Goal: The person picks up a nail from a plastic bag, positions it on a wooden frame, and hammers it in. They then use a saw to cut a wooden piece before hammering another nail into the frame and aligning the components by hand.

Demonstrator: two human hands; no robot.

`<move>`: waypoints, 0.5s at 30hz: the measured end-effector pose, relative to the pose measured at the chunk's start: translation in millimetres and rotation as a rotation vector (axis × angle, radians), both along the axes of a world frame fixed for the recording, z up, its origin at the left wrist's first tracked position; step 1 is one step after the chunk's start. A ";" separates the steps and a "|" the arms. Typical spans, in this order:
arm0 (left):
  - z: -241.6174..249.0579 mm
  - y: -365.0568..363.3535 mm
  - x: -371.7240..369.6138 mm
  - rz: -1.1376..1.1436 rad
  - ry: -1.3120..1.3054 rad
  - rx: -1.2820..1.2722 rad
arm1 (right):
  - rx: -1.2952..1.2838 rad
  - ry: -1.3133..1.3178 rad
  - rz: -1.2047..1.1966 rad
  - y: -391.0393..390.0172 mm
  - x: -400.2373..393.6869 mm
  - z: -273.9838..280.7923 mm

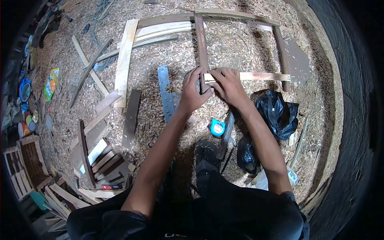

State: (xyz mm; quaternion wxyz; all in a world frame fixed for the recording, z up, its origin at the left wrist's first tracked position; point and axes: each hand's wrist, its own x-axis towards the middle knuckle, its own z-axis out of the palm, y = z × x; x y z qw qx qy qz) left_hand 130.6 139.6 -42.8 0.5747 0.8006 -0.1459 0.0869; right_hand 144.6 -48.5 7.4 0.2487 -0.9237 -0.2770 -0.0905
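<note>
A brown wooden frame (pixel 202 44) lies on the shavings-covered ground, with a pale wooden slat (pixel 264 76) across its near end. My left hand (pixel 193 91) is closed round the near end of the frame's middle bar, thumb on the near side. Just right of it, my right hand (pixel 228 85) presses on the left end of the pale slat, its fingers bent over the wood. Both hands are close together at this joint. Nearer to me lie a turquoise tape measure (pixel 217 127) and a dark-handled hammer-like tool (pixel 227 134), partly beside my shoe.
A blue-grey board (pixel 165 90) lies left of my hands. Black plastic bags (pixel 276 114) sit to the right. Farther left are a long pale plank (pixel 126 60), loose wood pieces and a wooden crate (pixel 33 160). A dark wall (pixel 356 120) stands at the right.
</note>
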 end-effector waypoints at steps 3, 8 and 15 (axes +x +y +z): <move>0.2 -8.2 1.7 0.073 -0.007 0.087 | -0.002 -0.016 0.025 -1.7 2.8 0.7; -9.4 -13.9 -0.5 0.136 -0.035 0.085 | -0.052 0.004 0.066 -2.5 2.4 4.6; -9.2 -11.0 2.2 0.090 0.044 0.036 | -0.048 0.028 0.075 -5.2 2.6 5.0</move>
